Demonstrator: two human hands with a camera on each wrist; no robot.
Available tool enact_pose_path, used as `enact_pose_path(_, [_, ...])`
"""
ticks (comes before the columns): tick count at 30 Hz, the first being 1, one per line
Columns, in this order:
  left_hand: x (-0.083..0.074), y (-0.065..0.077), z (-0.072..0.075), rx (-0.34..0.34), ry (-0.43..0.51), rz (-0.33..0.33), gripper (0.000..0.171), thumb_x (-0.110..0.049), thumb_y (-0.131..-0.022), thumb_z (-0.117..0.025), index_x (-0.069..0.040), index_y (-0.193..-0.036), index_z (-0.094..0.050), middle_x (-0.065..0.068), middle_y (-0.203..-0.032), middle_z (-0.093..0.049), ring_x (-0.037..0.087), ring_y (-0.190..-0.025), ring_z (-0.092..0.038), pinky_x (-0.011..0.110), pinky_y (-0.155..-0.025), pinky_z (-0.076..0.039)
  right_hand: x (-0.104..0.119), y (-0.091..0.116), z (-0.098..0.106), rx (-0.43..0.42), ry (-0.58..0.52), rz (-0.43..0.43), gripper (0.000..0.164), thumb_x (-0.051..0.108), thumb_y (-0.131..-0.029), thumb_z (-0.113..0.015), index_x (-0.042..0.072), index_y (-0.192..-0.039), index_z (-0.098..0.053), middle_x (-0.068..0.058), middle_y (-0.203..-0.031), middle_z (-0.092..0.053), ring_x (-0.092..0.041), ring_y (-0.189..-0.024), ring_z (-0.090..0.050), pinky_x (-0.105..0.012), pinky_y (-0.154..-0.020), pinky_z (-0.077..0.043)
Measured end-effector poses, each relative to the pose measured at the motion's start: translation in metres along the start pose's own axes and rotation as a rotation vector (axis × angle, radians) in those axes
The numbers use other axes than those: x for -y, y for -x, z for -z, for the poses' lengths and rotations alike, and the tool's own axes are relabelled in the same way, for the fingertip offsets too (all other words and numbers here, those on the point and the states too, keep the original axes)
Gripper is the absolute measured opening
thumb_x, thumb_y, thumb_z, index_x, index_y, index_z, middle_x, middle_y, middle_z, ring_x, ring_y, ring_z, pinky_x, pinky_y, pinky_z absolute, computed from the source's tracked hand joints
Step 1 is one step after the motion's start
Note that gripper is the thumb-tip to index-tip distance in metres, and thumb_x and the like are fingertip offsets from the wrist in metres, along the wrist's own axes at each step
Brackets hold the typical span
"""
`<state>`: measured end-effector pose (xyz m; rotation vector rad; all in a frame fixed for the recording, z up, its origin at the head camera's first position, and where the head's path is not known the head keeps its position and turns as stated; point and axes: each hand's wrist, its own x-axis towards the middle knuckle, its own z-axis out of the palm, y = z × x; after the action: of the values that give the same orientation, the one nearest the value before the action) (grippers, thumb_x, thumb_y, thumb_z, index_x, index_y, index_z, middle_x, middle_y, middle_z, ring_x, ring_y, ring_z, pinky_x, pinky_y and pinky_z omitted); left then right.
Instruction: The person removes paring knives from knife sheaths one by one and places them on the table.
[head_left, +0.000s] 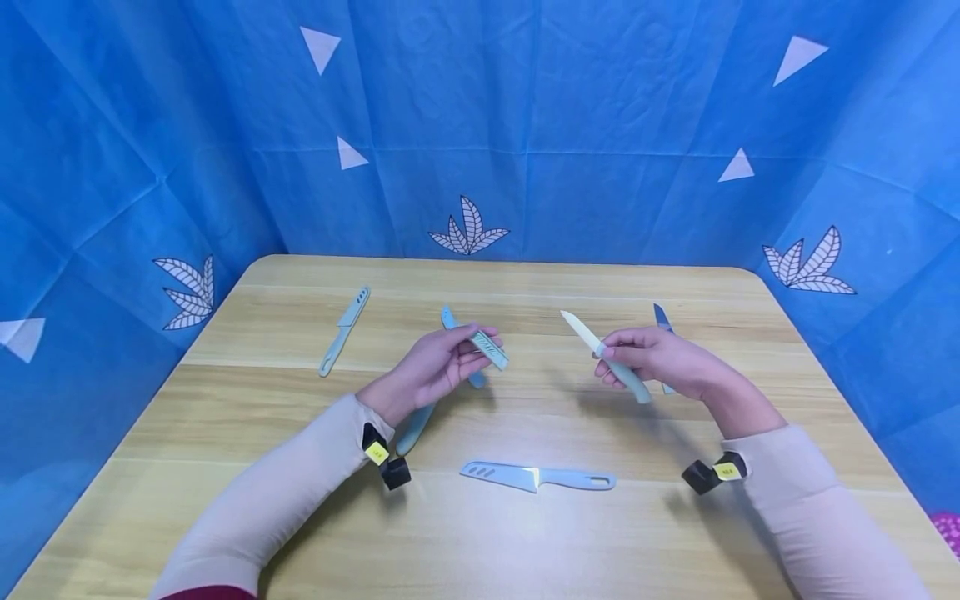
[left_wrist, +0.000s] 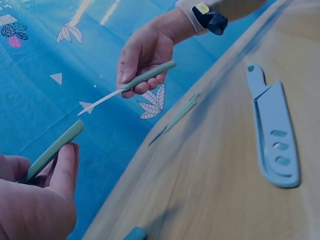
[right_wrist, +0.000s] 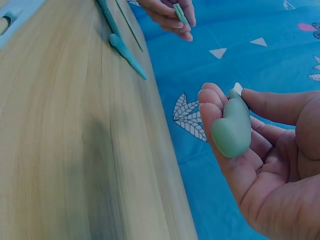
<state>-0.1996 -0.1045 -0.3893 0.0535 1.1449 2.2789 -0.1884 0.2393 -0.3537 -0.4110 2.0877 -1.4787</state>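
Observation:
My left hand (head_left: 450, 371) pinches a flat pale green knife sheath (head_left: 491, 350) above the table. In the left wrist view, the sheath (left_wrist: 56, 149) points up toward the other hand. My right hand (head_left: 660, 360) grips a paring knife (head_left: 630, 382) by its light green handle, its pale blade bare and angled up to the left. A gap separates blade and sheath. In the right wrist view the handle's rounded end (right_wrist: 232, 135) faces the camera, and most of the blade is hidden.
A sheathed blue knife (head_left: 576, 479) lies at the front middle of the wooden table (head_left: 300, 533). Another knife (head_left: 345, 329) lies at the left. Behind my right hand is a dark-bladed knife (head_left: 663, 317). Blue-green pieces (head_left: 415, 429) lie partly hidden under my left arm. Blue curtain (head_left: 600, 108) surrounds the table.

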Motion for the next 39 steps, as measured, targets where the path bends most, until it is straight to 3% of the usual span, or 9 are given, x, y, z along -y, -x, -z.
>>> enact_pose_path(5, [-0.003,-0.007,-0.002,-0.013,-0.080,0.003,0.031,-0.019,-0.105,-0.046,0.005,-0.122,-0.057,0.019,-0.114,-0.066,0.026,-0.105,-0.067,0.030,-0.094,-0.052,0.000,0.001,0.004,-0.040,0.010,-0.015,0.031,0.015,-0.102,-0.053,-0.012,-0.118,-0.055,-0.033,-0.111,-0.060,-0.037,-0.097,-0.064,-0.038,-0.083,-0.058])
enact_pose_path(9, [-0.005,-0.013,-0.004,-0.016,-0.111,0.002,0.028,-0.018,-0.104,-0.048,0.003,-0.118,-0.061,0.019,-0.112,-0.068,0.025,-0.102,-0.068,0.029,-0.091,-0.053,0.000,0.002,0.008,-0.057,0.021,-0.026,0.035,0.014,-0.103,-0.051,-0.015,-0.122,-0.051,-0.031,-0.112,-0.061,-0.037,-0.099,-0.064,-0.036,-0.083,-0.058])
enact_pose_path(17, [-0.012,-0.024,-0.008,-0.040,-0.166,0.012,0.029,-0.017,-0.104,-0.049,0.004,-0.121,-0.059,0.021,-0.118,-0.065,0.031,-0.117,-0.060,0.029,-0.093,-0.053,-0.003,0.001,0.016,-0.086,0.017,-0.046,0.036,0.019,-0.103,-0.052,-0.012,-0.122,-0.052,-0.031,-0.114,-0.059,-0.040,-0.101,-0.062,-0.041,-0.086,-0.057])
enact_pose_path(23, [-0.013,-0.031,-0.012,-0.024,-0.215,0.005,0.029,-0.017,-0.104,-0.049,0.005,-0.120,-0.059,0.020,-0.119,-0.065,0.039,-0.129,-0.047,0.031,-0.094,-0.053,-0.004,0.001,0.021,-0.127,0.025,-0.066,0.036,0.023,-0.102,-0.054,-0.008,-0.121,-0.055,-0.021,-0.105,-0.063,-0.039,-0.099,-0.061,-0.040,-0.086,-0.057])
enact_pose_path(31, [-0.011,-0.044,-0.020,-0.017,-0.312,0.017,0.030,-0.018,-0.104,-0.050,0.005,-0.120,-0.060,0.019,-0.119,-0.066,0.030,-0.114,-0.062,0.033,-0.094,-0.054,-0.004,0.003,0.027,-0.150,0.029,-0.075,0.046,0.025,-0.102,-0.055,-0.013,-0.127,-0.050,-0.024,-0.110,-0.063,-0.032,-0.100,-0.063,-0.032,-0.084,-0.056])
enact_pose_path(39, [-0.010,-0.056,-0.027,-0.018,-0.362,0.060,0.032,-0.020,-0.102,-0.054,0.004,-0.124,-0.059,0.019,-0.125,-0.063,0.026,-0.111,-0.064,0.031,-0.093,-0.054,-0.010,0.001,0.034,-0.177,0.010,-0.084,0.047,0.024,-0.102,-0.055,-0.015,-0.128,-0.047,-0.023,-0.111,-0.063,-0.031,-0.100,-0.063,-0.032,-0.084,-0.057])
